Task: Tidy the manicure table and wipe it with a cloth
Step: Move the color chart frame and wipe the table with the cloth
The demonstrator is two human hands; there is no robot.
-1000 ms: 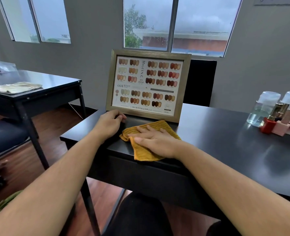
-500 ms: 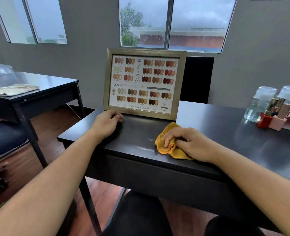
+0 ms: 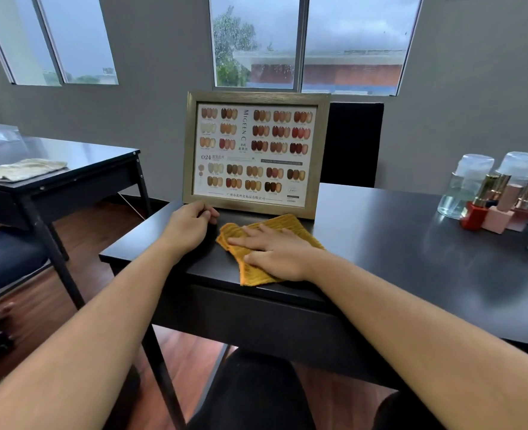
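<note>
The black manicure table point(image 3: 396, 249) ends just left of the left hand point(image 3: 188, 226), and its front edge runs right under the near corner of the mustard-yellow cloth point(image 3: 250, 274), which reaches that edge. The cloth lies on the near-left part of the tabletop, and its far edge comes up close to the base of the upright framed colour chart point(image 3: 256, 153). To the right of the cloth a wide stretch of bare tabletop runs as far as a cluster of clear bottles point(image 3: 467, 184) and nail polish bottles point(image 3: 492, 215) at the right end. The right hand point(image 3: 275, 252) lies flat on the cloth, palm down, with its fingers straight and spread towards the left, pressing the fabric to the table without gripping it. The left hand rests on the table at the chart's lower left corner with its fingers loosely curled, holding nothing; whether the fingertips touch the frame cannot be told.
</note>
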